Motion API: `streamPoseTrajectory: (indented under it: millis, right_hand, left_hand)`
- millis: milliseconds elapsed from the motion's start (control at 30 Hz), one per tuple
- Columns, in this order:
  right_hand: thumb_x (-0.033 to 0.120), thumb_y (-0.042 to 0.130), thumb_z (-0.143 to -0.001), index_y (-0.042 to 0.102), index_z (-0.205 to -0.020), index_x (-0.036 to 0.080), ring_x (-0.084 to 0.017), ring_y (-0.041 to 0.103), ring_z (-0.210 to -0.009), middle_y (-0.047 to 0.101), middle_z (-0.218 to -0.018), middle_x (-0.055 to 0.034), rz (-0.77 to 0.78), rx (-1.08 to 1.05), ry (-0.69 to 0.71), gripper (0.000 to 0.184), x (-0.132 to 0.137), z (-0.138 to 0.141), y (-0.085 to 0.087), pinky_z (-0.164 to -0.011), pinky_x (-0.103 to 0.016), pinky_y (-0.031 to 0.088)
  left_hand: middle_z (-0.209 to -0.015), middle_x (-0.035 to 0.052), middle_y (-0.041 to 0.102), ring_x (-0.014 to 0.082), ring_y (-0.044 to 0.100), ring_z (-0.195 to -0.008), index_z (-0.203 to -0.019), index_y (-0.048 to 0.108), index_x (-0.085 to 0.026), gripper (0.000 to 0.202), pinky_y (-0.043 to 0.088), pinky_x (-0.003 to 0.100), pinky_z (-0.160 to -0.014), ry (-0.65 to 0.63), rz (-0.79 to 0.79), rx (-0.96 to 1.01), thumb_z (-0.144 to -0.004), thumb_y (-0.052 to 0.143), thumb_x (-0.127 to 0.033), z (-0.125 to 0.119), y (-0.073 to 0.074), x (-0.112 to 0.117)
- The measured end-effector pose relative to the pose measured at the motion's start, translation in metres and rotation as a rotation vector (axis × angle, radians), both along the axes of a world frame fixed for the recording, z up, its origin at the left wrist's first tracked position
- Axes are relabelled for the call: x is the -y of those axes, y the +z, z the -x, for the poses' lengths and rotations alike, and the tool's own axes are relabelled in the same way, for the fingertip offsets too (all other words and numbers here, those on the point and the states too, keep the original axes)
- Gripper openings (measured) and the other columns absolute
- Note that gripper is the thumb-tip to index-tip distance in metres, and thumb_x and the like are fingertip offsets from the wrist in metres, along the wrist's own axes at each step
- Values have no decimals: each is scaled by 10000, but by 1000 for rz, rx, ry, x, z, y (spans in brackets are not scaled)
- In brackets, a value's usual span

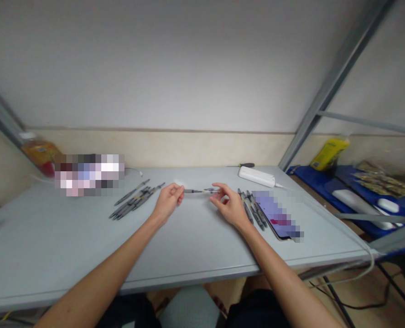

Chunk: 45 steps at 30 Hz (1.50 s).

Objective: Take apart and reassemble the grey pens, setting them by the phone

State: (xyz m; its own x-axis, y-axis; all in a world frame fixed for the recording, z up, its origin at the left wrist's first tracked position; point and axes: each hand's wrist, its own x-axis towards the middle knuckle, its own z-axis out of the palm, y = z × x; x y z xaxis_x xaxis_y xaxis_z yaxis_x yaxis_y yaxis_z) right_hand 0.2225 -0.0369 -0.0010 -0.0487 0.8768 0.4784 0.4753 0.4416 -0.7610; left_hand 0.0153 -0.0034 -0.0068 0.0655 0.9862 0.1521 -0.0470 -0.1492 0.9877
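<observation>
Above the middle of the desk, my left hand (170,199) is closed, pinching the grey barrel of a pen (190,191) that points right. A thin tip or refill runs from the barrel toward my right hand (229,202). That hand is curled around a pen part with a clip (208,190), in line with the barrel; exactly where its fingers touch the part is hard to make out. A loose bundle of grey pens (134,200) lies left of my left hand. More grey pens (252,207) lie beside my right wrist.
A phone (274,216), partly blurred out, lies right of the pens. Behind it are a white power strip (256,176) with a cable and a screwdriver (246,165). A pixelated item (89,175) and a bottle (40,152) stand back left. A blue shelf (301,175) adjoins the right side.
</observation>
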Motion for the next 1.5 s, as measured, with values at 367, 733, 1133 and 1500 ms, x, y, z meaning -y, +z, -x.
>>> streamPoseTrajectory:
  millis: [367,733,1133,1500]
  right_hand:
    - [307,487,-854,644,-907,168,-176,597,-686,681,-790,-78,-17,236,0,216,3,3,-1,-661,-272,426]
    - [338,366,-897,558,-642,179,-134,465,-504,507,-513,0,62,329,6,357,3,3,2,-541,-238,288]
    - [532,379,-827,439,-538,193,-81,229,-378,280,-401,75,444,-56,186,449,-1,-2,3,-414,-233,168]
    - [451,384,-871,589,-570,158,-99,374,-449,393,-446,38,164,184,9,467,4,1,6,-476,-228,259]
  left_hand:
    - [-449,-65,446,41,364,-399,-620,469,-157,360,223,182,-411,-82,97,102,-668,668,-452,0,-1,1]
    - [-559,-10,565,100,493,-523,-683,531,-159,209,364,217,-525,-9,-144,-220,-749,575,-353,0,2,4]
    - [-632,3,586,131,519,-612,-692,550,-173,127,365,233,-588,67,-323,-375,-776,519,-263,-1,11,14]
    - [-595,-4,566,133,469,-549,-699,605,-180,263,327,244,-553,-190,-324,-591,-820,480,-377,1,14,15]
